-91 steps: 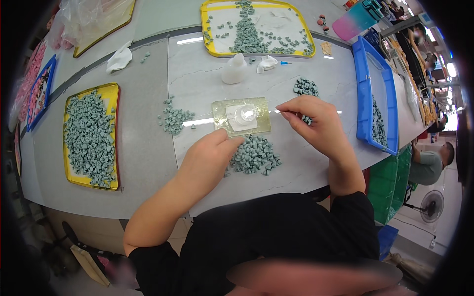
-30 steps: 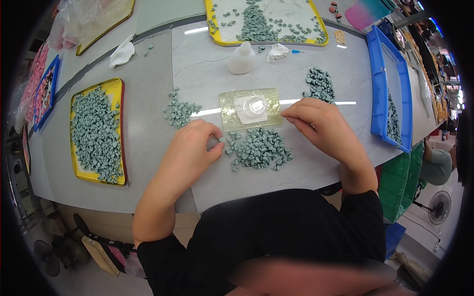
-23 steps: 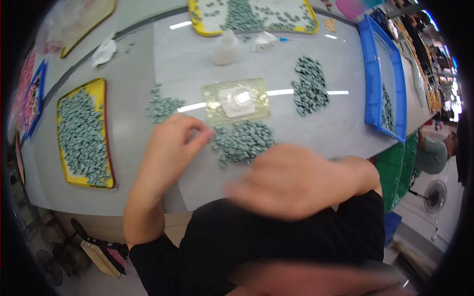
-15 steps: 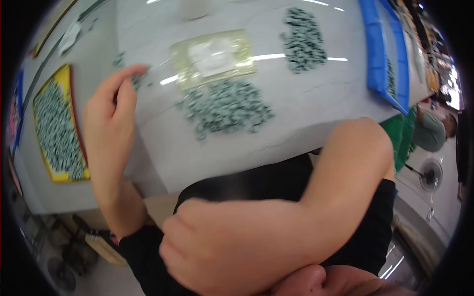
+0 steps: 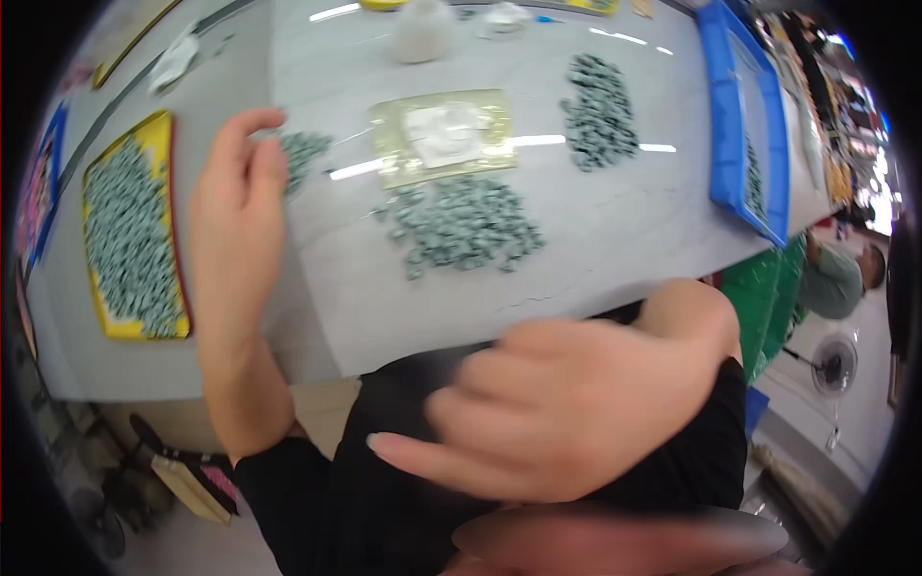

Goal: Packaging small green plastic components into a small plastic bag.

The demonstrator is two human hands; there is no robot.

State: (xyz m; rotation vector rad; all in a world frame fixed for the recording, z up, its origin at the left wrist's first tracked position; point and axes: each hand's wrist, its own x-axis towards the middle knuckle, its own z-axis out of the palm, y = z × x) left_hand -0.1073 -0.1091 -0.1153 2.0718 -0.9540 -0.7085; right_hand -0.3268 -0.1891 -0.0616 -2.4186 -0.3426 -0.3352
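My left hand (image 5: 240,197) hovers over the left part of the table, index finger and thumb bent and apart, with nothing visible between them. Its fingertips are beside a small pile of grey-green pieces (image 5: 305,156), partly hidden by the hand. Above my lap, close to the camera, is my right hand (image 5: 562,413), slightly blurred. One of its fingers stretches out to the left while the others bend loosely, their tips out of sight; no object shows in it. Nearest in front lies a larger heap of the same small pieces (image 5: 466,226), its far edge against a flat yellowish clear packet (image 5: 389,149) with white material on it.
On the left stands a yellow tray (image 5: 120,326) full of such pieces. Another heap (image 5: 600,115) lies to the right, before a blue bin (image 5: 720,125). A white container (image 5: 423,34) stands at the back. Beyond the table's right edge are a person (image 5: 831,278) and a fan (image 5: 834,365).
My right hand has come away from near my face, moving right and forward, and one finger has straightened. My left hand keeps its bent pose. The whole view has shifted slightly.
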